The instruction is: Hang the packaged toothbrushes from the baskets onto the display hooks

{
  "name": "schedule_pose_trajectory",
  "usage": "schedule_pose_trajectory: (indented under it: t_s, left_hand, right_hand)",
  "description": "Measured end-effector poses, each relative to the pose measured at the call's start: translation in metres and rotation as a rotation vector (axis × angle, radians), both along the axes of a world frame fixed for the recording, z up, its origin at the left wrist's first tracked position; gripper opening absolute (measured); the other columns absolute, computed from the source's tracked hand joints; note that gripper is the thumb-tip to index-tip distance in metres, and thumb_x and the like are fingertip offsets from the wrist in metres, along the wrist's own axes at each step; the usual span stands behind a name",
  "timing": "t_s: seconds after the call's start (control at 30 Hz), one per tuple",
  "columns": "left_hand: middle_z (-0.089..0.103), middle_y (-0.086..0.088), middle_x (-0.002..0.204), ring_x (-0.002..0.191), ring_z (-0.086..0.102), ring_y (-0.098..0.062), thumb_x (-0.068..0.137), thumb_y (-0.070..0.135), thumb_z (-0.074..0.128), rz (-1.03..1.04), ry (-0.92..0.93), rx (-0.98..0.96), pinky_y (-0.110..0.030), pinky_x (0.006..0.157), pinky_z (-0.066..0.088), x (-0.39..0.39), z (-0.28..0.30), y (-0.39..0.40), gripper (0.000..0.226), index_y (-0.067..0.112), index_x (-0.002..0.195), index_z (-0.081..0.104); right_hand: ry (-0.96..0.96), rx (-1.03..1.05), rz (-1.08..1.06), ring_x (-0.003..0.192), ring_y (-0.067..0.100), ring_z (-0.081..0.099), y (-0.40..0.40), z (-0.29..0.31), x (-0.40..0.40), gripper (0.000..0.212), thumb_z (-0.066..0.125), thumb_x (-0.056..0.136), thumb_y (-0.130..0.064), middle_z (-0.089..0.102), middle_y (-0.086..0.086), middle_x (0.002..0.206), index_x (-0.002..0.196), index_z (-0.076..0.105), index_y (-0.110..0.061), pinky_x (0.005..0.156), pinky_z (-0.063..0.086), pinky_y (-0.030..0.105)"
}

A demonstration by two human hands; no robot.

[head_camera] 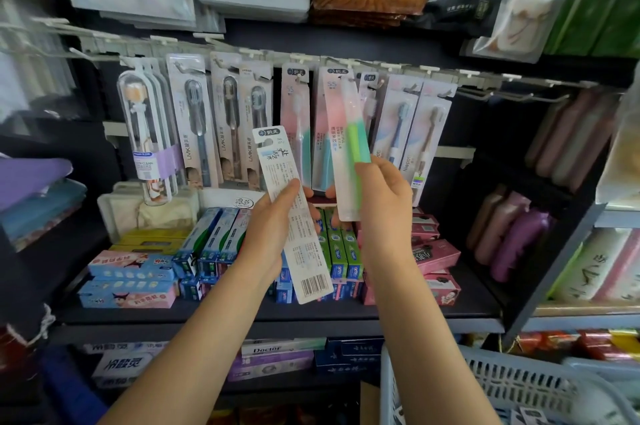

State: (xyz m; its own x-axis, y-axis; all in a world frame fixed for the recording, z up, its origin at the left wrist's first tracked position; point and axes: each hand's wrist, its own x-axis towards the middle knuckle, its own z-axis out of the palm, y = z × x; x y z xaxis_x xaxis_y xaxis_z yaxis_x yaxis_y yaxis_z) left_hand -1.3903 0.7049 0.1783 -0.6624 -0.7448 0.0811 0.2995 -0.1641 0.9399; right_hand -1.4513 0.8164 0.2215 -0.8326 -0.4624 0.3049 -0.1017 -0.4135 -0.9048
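I see a dark shelf [277, 315] across the middle of the frame. Toothpaste boxes [214, 244] lie on it: blue and pink at lower left, green at center, pink ones [438, 256] right.

Toothbrush packs [298, 120] hanging on the hook rail [346, 66]. Under the rail, toothpaste boxes [214, 241] on the shelf [277, 315]. Right of the rail, bottles [512, 237]. Below the rail, far right, a basket [519, 383].
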Motion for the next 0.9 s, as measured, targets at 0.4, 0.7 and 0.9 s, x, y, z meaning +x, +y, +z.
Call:
schedule_pose_trajectory:
  t_s: [0.4, 0.7, 0.9]
  left_hand:
    - [0.069, -0.011, 0.073, 0.072, 0.069, -0.030, 0.103, 0.034, 0.053, -0.007, -0.024, -0.015, -0.047, 0.077, 0.059, -0.004, -0.006, -0.006, 0.028, 0.008, 0.097, 0.064]
    - [0.049, -0.004, 0.056, 0.044, 0.047, -0.019, 0.104, 0.060, 0.028, -0.093, -0.010, 0.136, -0.027, 0.051, 0.040, 0.002, -0.020, -0.016, 0.061, 0.008, 0.103, 0.061]
    - [0.049, 0.003, 0.067, 0.058, 0.047, -0.012, 0.101, 0.049, 0.048, -0.125, -0.081, 0.142, -0.027, 0.056, 0.042, 0.005, -0.024, -0.017, 0.042, 0.010, 0.110, 0.062]
  right_hand:
    - [-0.058, 0.199, -0.129, 0.059, 0.028, 0.059, -0.026, -0.049, -0.018, 0.041, 0.057, 0.102, -0.037, 0.065, 0.016, 0.074, 0.095, 0.060, 0.003, 0.046, 0.042, 0.028]
    - [-0.232, 0.273, -0.043, 0.053, 0.012, 0.064, -0.044, -0.090, -0.036, 0.034, 0.057, 0.102, -0.038, 0.072, 0.002, 0.077, 0.098, 0.067, -0.006, 0.060, 0.048, 0.033]
    - [-0.460, 0.339, -0.073, 0.052, 0.014, 0.058, -0.063, -0.081, -0.064, 0.037, 0.069, 0.094, -0.042, 0.067, 0.007, 0.080, 0.095, 0.065, -0.006, 0.051, 0.045, 0.029]
